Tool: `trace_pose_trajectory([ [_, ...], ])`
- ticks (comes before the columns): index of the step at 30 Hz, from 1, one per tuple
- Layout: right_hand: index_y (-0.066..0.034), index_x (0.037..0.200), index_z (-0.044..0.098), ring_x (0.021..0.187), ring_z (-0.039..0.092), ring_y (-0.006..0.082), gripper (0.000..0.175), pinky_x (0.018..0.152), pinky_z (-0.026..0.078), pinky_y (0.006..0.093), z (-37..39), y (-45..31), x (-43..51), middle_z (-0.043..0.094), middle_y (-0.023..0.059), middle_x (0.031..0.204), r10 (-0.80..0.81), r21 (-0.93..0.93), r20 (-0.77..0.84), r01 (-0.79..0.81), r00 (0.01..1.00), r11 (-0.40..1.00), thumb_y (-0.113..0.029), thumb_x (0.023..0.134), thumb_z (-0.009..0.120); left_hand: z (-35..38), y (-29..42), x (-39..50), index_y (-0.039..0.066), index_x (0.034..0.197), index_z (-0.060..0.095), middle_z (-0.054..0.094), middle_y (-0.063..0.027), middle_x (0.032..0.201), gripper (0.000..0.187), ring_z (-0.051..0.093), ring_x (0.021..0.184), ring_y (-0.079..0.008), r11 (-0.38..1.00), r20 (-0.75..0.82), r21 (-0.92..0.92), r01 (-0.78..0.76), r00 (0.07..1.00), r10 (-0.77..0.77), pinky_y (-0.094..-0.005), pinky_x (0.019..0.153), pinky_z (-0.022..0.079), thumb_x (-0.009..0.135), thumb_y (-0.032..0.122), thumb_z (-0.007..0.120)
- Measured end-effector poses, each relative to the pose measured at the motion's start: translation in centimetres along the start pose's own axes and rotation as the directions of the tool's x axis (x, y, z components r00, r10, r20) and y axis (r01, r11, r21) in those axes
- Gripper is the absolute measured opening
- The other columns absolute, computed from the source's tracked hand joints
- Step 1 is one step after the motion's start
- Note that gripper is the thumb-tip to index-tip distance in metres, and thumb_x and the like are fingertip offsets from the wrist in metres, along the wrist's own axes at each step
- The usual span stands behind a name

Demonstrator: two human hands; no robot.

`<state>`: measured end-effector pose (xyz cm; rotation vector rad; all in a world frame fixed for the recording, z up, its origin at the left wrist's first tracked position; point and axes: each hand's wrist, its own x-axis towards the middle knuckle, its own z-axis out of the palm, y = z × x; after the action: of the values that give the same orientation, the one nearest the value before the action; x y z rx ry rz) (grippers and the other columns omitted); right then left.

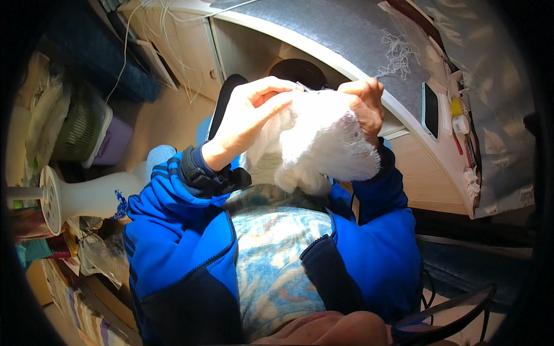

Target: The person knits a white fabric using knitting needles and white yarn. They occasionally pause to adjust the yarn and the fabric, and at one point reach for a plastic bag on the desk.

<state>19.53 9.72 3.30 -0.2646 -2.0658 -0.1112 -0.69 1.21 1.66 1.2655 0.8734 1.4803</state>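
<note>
Both hands hold up a white fuzzy knitted piece (320, 134) in front of my chest, its upper part washed out by bright light. My left hand (249, 112) pinches the top edge between thumb and fingertips. Beside those fingertips a thin dark metallic tip (301, 86) shows; whether it is a needle or a hook is unclear. My right hand (367, 106) is closed at the piece's right side, partly hidden behind it. A loose tangle of pale yarn (398, 54) lies on the grey desktop, and a strand of it runs toward my right hand.
The curved pale desk edge (329, 43) passes just beyond my hands. A phone (429, 110), a roll of tape (460, 124) and pens (458, 145) line its right side. White cables (164, 26) hang at upper left. Plastic baskets (113, 140) and a white vase-shaped stand (93, 194) are to my left.
</note>
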Motion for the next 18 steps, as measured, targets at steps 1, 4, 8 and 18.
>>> trace_pose_trajectory([
  [1,-0.0109,0.082,0.064,0.078,0.051,0.0203,0.024,0.075,0.037,0.0365,0.0,-0.1,-0.1,0.057,0.0031,0.081,-0.004,0.000,-0.019,0.004,1.000,1.000,-0.028,0.072,0.078,0.0,-0.2,-0.1,-0.001,0.110,0.066,0.068,-0.0084,0.107,0.020,0.063,0.098,-0.0151,0.999,0.000,-0.051,0.019,1.000,-0.019,-0.0274,0.091,0.049,0.093,0.008,0.061],
  [4,-0.0110,0.083,0.063,0.078,0.051,0.0207,0.025,0.075,0.039,0.0369,-0.1,-0.3,-0.2,0.057,0.0028,0.080,-0.011,0.007,0.000,0.011,1.000,1.000,-0.027,0.071,0.078,-0.1,-0.6,-0.2,0.001,0.113,0.065,0.068,-0.0087,0.109,0.025,0.063,0.099,-0.0141,0.986,0.005,-0.157,0.064,0.998,-0.064,-0.0272,0.090,0.050,0.091,0.012,0.066],
  [8,-0.0098,0.080,0.066,0.079,0.052,0.0205,0.019,0.079,0.036,0.0375,0.0,-0.4,-0.2,0.060,0.0034,0.081,0.032,0.053,0.015,-0.033,0.999,0.998,-0.022,0.070,0.078,-0.1,-0.8,-0.1,0.002,0.112,0.065,0.068,-0.0082,0.107,0.026,0.064,0.097,-0.0137,0.980,0.013,-0.192,0.055,0.998,-0.053,-0.0271,0.088,0.051,0.090,0.014,0.068],
  [18,-0.0099,0.080,0.069,0.080,0.053,0.0204,0.017,0.080,0.038,0.0355,0.3,0.0,-0.1,0.061,0.0041,0.083,0.012,0.122,0.062,-0.020,0.998,0.992,-0.022,0.072,0.077,-0.1,-1.3,-0.3,0.002,0.109,0.066,0.068,-0.0094,0.107,0.024,0.063,0.098,-0.0148,0.962,0.034,-0.260,0.083,0.997,-0.076,-0.0279,0.089,0.051,0.090,0.015,0.068],
])
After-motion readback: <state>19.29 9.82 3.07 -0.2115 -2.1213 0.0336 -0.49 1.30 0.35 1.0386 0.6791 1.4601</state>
